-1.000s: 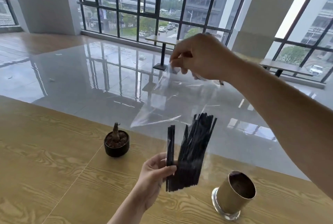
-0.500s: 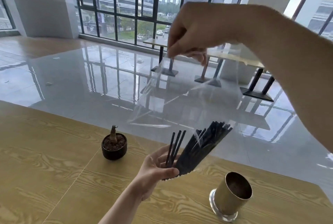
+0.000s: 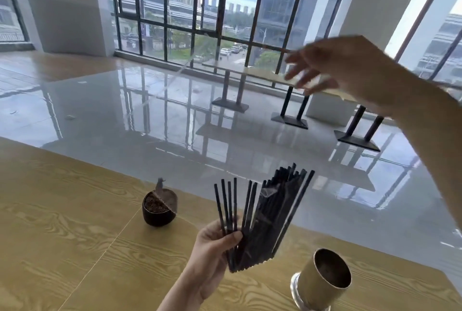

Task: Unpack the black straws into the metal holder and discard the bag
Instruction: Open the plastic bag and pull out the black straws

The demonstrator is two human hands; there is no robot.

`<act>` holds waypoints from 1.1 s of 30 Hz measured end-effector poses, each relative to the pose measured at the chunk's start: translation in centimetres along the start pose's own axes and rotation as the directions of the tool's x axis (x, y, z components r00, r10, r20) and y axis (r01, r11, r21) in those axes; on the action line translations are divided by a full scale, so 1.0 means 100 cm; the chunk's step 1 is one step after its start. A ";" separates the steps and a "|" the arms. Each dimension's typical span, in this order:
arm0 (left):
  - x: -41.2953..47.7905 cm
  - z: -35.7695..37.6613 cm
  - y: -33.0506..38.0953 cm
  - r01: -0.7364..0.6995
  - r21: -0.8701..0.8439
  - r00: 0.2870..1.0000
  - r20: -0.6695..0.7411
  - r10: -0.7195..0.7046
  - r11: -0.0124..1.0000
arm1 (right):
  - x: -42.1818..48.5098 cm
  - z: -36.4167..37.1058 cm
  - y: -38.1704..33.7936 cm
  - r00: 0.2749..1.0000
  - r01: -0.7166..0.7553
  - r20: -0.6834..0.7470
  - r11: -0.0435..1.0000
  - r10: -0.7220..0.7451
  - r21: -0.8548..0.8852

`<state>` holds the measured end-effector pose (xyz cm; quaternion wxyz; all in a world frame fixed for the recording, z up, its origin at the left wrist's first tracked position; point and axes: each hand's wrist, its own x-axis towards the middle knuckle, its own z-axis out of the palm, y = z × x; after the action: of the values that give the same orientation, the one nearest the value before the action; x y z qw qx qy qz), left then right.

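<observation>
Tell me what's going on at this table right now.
A person is unpacking straws. The left hand grips a fanned bunch of black straws by its lower end, above the wooden table. The right hand is raised high with fingers spread, blurred; a faint clear bag seems to trail from it, though the grip is unclear. The metal holder stands on the table to the right, no straws in it yet. A small potted plant sits to the left.

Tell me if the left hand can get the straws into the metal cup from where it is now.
Probably yes. The left hand holds the fanned straws just up and left of the metal cup, whose open mouth looks empty, with nothing between them. The right hand is raised well clear.
</observation>
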<state>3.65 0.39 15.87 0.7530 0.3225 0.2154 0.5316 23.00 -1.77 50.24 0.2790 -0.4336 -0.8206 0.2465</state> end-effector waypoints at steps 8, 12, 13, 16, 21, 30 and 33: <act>0.002 0.000 0.007 -0.019 -0.168 0.998 0.062 0.030 0.986 | -0.028 0.044 0.060 0.958 -0.232 -0.200 0.964 0.205 -0.127; 0.004 0.011 -0.001 0.001 -0.240 0.998 0.057 0.013 0.971 | -0.010 0.035 0.043 0.969 -0.121 -0.244 0.948 0.048 -0.294; 0.004 0.013 -0.001 0.002 -0.245 0.999 0.044 0.009 0.969 | -0.007 0.038 0.044 0.985 -0.154 -0.130 0.928 0.116 -0.340; 0.006 0.012 -0.002 -0.005 -0.237 1.000 0.025 0.011 0.971 | -0.004 0.060 0.055 0.942 -0.311 -0.006 0.862 0.337 -0.401; 0.006 0.001 0.010 -0.028 -0.320 0.989 0.129 0.073 0.947 | -0.004 0.061 0.074 0.962 -0.181 -0.236 0.970 0.140 -0.164; 0.020 0.020 0.021 -0.070 -0.318 0.998 -0.027 0.065 0.945 | -0.017 0.047 0.085 0.963 -0.189 -0.210 0.979 0.169 -0.080; 0.020 0.018 0.025 -0.116 -0.187 0.987 -0.133 0.092 0.976 | -0.025 0.055 0.107 0.935 -0.327 -0.188 0.936 0.301 -0.130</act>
<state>3.87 2.41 18.96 0.7373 0.2250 0.1915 0.6076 26.63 0.63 38.75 0.2674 -0.5993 -0.7316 0.1846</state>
